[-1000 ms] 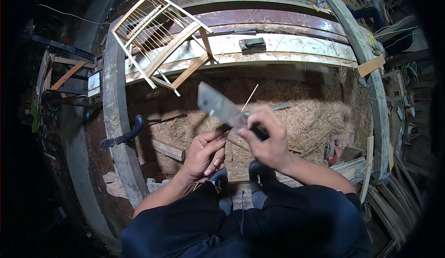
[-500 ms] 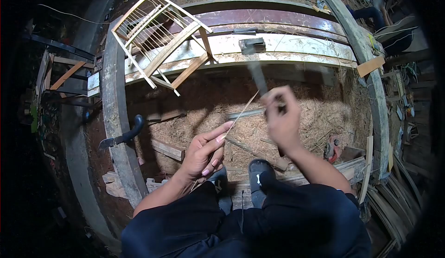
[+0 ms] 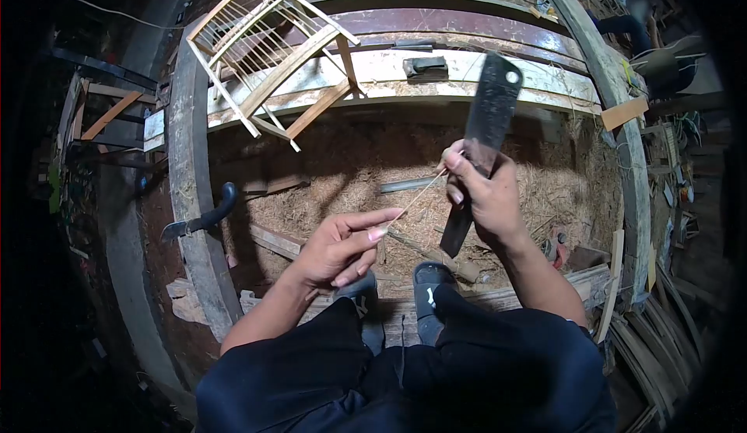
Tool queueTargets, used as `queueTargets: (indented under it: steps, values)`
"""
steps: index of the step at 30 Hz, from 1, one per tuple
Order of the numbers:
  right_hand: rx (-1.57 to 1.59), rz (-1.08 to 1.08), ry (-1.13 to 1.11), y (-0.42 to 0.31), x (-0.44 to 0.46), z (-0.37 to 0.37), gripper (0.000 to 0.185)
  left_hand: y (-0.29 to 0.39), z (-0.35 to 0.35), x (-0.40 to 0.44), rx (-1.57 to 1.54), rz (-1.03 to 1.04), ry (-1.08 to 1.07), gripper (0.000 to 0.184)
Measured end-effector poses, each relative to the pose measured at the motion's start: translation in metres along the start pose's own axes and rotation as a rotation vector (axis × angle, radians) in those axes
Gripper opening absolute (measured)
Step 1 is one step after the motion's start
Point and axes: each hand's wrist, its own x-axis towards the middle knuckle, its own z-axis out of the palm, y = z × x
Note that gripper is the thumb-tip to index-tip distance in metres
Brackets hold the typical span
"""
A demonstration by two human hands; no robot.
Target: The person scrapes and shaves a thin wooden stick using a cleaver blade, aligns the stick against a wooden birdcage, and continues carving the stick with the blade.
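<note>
Strip [image 3: 426, 190] of thin, pale material runs at a slant between the two hands in the head view, above the shavings [image 3: 354, 192]. The left hand [image 3: 336, 252] pinches its near-left end between thumb and forefinger, the other fingers curled. The right hand [image 3: 489, 192] grips the cleaver [image 3: 493, 106] and has the strip's far-right end at its thumb and forefinger. The cleaver's dark blade, holed at one corner, points to the far side; its handle end points near.

Below the strip, a grey bar [image 3: 408, 185] lies on the shavings. At far left, a slatted frame [image 3: 289, 73] leans over the white board [image 3: 383, 67], tilted; right of it, a dark block [image 3: 426, 69] rests on that board. A knife [image 3: 208, 219] lies across the left beam [image 3: 183, 122]. Two shoes [image 3: 429, 301] are at the near side, below the hands.
</note>
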Motion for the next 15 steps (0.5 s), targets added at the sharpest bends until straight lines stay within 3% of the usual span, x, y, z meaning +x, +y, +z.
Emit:
queueTargets:
  steps: [2,6,13,15]
  values:
    - [-0.098,-0.005,0.152,-0.003,0.002,-0.008,0.016,0.008,-0.013,-0.004,-0.033,0.005,0.001,0.038]
    - [0.012,-0.042,0.286,-0.003,0.001,-0.026,0.023,0.017,-0.046,-0.017,0.201,0.078,0.151,0.025]
    - [0.022,-0.092,0.296,0.007,-0.002,-0.036,0.022,0.026,-0.059,-0.023,0.306,0.196,0.308,0.019]
    - [-0.005,-0.092,0.291,0.007,-0.003,-0.035,0.022,0.026,-0.055,-0.018,0.308,0.349,0.52,0.023]
